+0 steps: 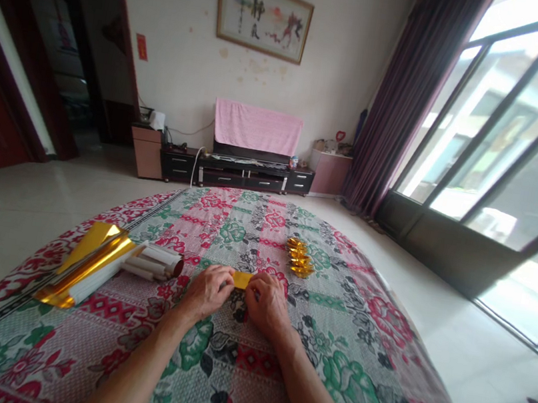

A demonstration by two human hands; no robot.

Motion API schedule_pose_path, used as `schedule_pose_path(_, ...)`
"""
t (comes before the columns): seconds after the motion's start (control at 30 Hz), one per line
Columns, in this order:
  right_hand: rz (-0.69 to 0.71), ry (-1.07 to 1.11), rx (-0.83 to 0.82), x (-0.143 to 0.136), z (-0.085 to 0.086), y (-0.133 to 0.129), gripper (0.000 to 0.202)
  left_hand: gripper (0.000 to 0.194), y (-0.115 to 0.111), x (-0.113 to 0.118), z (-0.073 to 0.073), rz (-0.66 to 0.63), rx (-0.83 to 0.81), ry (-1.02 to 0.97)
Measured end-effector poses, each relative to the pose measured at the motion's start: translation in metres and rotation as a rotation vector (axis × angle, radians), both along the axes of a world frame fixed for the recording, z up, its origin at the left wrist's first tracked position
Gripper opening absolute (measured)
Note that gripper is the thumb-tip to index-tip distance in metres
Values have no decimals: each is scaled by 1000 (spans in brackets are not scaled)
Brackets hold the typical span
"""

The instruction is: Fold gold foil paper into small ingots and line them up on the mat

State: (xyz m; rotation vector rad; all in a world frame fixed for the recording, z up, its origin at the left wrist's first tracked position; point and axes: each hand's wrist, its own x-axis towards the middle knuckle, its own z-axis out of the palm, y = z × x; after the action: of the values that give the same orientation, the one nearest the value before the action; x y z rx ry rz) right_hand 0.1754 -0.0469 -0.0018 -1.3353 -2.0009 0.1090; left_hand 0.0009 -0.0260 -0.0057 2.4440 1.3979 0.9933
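The gold foil strip [241, 281] is near the middle of the counter [332, 319], between the two hands. The left hand [209, 287] pinches its left end and the right hand [265, 298] pinches its right end, so the grip is closed on the strip at both sides. Only the short middle part of the strip is visible.

The counter has a curved edge, and a flowered tablecloth [73, 361] covers it. The strip lies well inside this edge. Just ahead of the right hand, several folded gold pieces [299, 258] stand close together in a short row. To the left, a loosely rolled sheet of gold foil [97, 267] lies slanting near the left edge, and its right side meets some pale rolls [153, 262]. From the right forearm [303, 382] to the right edge there is a broad stretch of cloth, which gives room to move sideways; on the left, the rolls make this room narrower. Beyond the right edge is the tiled floor [419, 278].

On the wall, a framed picture [263, 15] carries two large Chinese characters, which seem to be 靜 and 氣; its smaller writing is too small to read. A red paper label [141, 46] also has marks that I cannot read.
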Motion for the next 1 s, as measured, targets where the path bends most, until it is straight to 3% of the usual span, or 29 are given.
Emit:
schedule_pose_path(0.43,-51,-24,0,-2,-1,3,17,12,8,3,-10,64,8,5)
schedule_pose_path(1.0,-60,90,25,3,-7,11,17,14,10,8,-11,131,40,48)
